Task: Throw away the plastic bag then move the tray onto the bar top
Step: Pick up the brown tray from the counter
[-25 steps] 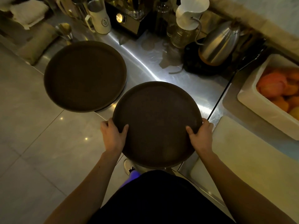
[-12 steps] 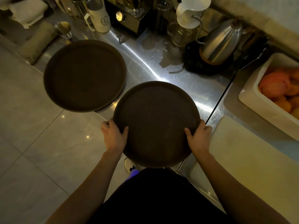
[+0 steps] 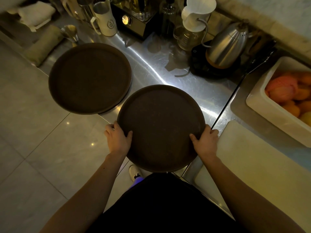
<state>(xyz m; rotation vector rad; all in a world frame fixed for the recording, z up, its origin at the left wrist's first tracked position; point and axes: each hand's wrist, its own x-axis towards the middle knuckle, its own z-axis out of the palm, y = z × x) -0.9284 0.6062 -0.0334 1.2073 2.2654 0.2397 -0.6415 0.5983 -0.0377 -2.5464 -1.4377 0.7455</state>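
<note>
Pretty dim in here, warm yellowish light overall. Pale glossy tiled floor (image 3: pixel 33 148) on the left, catching a few small light spots. Brushed stainless steel counter (image 3: pixel 168 68) up ahead with one bright streak of glare running diagonally across it. Light stone ledge (image 3: pixel 269 26) running along the far right edge, behind the counter.

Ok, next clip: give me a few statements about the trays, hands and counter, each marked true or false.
1. Both hands hold the near tray: true; left hand and right hand have a grip on its rim.
2. The second tray carries cups: false, it is bare.
3. The white bin holds fruit: true.
4. The metal kettle stands on the near tray: false, it stands at the back of the counter.
</note>
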